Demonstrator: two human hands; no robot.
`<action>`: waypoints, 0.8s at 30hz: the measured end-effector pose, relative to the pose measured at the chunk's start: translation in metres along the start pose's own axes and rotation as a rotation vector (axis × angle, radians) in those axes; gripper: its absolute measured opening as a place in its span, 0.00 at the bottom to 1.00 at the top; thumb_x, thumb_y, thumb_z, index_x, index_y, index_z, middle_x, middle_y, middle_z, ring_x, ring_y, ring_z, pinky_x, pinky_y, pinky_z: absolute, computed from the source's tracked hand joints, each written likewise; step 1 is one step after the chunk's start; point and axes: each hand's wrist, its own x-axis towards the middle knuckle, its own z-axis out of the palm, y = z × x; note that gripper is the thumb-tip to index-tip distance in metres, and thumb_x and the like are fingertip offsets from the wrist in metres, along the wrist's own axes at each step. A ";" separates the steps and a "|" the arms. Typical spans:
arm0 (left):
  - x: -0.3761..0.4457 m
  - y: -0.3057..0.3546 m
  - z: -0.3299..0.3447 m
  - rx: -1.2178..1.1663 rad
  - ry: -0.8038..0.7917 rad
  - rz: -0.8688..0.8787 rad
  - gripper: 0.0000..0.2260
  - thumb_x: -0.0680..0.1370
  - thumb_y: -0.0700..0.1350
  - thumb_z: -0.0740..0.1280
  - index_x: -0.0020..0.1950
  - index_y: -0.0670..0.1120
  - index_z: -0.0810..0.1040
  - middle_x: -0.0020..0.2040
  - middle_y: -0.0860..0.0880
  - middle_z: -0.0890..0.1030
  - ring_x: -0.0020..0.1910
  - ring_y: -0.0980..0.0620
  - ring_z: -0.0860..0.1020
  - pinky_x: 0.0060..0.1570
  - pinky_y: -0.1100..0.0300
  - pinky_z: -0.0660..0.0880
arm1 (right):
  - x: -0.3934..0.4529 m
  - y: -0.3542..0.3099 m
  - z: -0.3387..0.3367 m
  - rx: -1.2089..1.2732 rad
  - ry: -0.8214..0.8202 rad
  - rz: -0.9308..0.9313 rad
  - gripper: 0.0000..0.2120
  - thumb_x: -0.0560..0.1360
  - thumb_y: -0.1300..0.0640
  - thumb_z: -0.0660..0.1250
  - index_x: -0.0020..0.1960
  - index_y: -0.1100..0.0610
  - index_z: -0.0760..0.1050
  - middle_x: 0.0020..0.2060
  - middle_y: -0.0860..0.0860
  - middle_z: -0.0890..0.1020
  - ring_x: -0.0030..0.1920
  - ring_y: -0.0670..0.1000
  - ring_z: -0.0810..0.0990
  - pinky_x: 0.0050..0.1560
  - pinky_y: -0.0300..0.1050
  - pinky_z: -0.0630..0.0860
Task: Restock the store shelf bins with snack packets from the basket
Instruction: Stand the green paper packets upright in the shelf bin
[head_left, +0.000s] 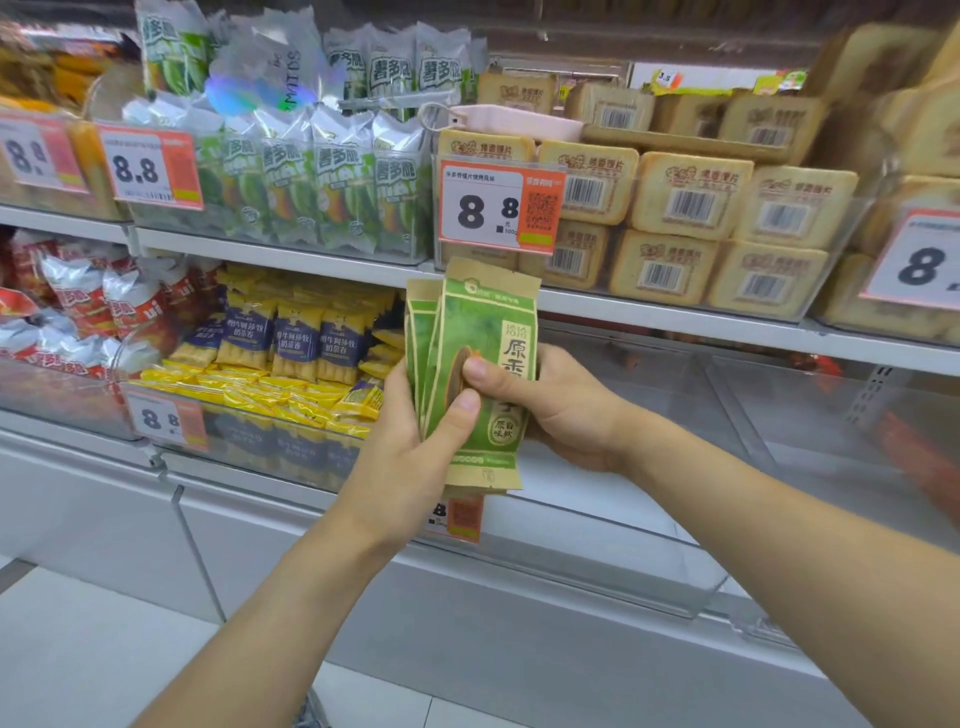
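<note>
I hold a small stack of green and brown sunflower-seed packets (483, 332) upright in front of the lower shelf. My left hand (415, 447) grips the stack from the left, thumb pressed on its front. My right hand (561, 405) grips it from the right, thumb laid across the front packet. Directly behind the packets is a clear plastic bin (649, 426) on the lower shelf; I see no packets in it. The basket is out of view.
Left of that bin, a bin holds yellow and blue snack packets (296, 338), then red and white packets (78, 306). The upper shelf carries green packets (322, 176) and tan biscuit packs (691, 197). Price tags (498, 208) hang along the bin fronts.
</note>
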 end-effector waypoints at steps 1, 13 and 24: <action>0.002 -0.003 -0.003 0.151 0.006 0.044 0.26 0.75 0.61 0.65 0.72 0.57 0.67 0.66 0.54 0.75 0.67 0.57 0.72 0.64 0.54 0.72 | 0.000 0.001 -0.004 -0.047 0.018 -0.067 0.23 0.74 0.57 0.72 0.66 0.64 0.74 0.58 0.59 0.83 0.57 0.57 0.83 0.58 0.51 0.80; 0.004 -0.026 -0.028 0.716 0.143 -0.048 0.26 0.80 0.49 0.65 0.77 0.47 0.62 0.71 0.47 0.63 0.72 0.50 0.57 0.71 0.53 0.57 | 0.037 0.057 -0.012 -0.097 0.491 0.255 0.20 0.72 0.54 0.77 0.59 0.61 0.76 0.50 0.55 0.86 0.47 0.53 0.86 0.41 0.47 0.82; 0.004 -0.038 -0.028 0.727 0.074 -0.083 0.26 0.80 0.48 0.64 0.76 0.45 0.61 0.71 0.48 0.63 0.73 0.50 0.57 0.70 0.54 0.59 | 0.063 0.064 0.007 -0.040 0.262 0.783 0.11 0.77 0.48 0.72 0.48 0.55 0.76 0.32 0.52 0.84 0.42 0.54 0.81 0.54 0.51 0.75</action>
